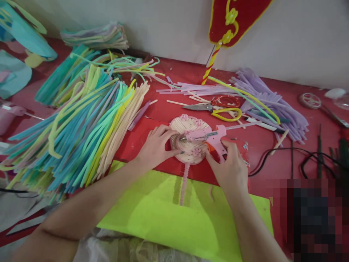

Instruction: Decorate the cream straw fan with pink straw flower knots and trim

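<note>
In my right hand (233, 163) is a pink hot glue gun (200, 134), its nozzle aimed left over a round cream fan (191, 125). A clear glue stick (242, 125) runs out of the gun's rear. Small pink flower shapes made of pipe cleaner sit on the fan's face, and a pink wrapped handle (185, 178) points toward me. My left hand (156, 143) is closed on the fan's left edge, thumb and fingers by the nozzle. The gun hides part of the fan's middle.
Bundles of coloured pipe cleaners (81, 120) spread across the left. Scissors (212, 107) and purple pipe cleaners (261, 94) are behind the fan. A yellow-green sheet (163, 222) lies in front. A black cable (275, 150) runs at right; a red panel (237, 22) stands at the wall.
</note>
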The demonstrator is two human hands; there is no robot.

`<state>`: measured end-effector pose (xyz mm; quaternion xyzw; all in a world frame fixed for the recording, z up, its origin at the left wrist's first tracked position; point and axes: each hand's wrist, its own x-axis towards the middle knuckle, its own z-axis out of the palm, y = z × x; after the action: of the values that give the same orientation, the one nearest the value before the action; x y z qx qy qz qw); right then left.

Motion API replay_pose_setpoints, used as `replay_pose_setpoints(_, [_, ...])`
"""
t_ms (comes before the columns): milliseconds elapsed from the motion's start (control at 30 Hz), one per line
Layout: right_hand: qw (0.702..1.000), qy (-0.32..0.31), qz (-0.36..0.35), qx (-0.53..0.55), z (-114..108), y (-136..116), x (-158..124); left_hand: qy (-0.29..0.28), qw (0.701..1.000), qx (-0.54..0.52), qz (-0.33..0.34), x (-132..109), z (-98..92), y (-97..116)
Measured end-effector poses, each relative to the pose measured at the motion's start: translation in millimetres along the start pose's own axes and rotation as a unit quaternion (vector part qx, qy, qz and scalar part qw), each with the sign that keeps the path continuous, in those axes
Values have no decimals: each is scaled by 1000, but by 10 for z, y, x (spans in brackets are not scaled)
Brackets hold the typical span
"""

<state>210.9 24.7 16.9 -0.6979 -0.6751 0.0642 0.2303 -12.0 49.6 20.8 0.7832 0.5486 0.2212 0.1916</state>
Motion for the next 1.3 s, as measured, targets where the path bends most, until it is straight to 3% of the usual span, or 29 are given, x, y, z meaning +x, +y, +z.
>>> replay_pose_setpoints(600, [999,21,-42,12,-13,-8,-12,3,1000,-1,-3,10,15,-2])
replay_pose_setpoints(1300, [997,-7,-44,60,-56,35,-19,-10,1000,15,-2,7,-7,10])
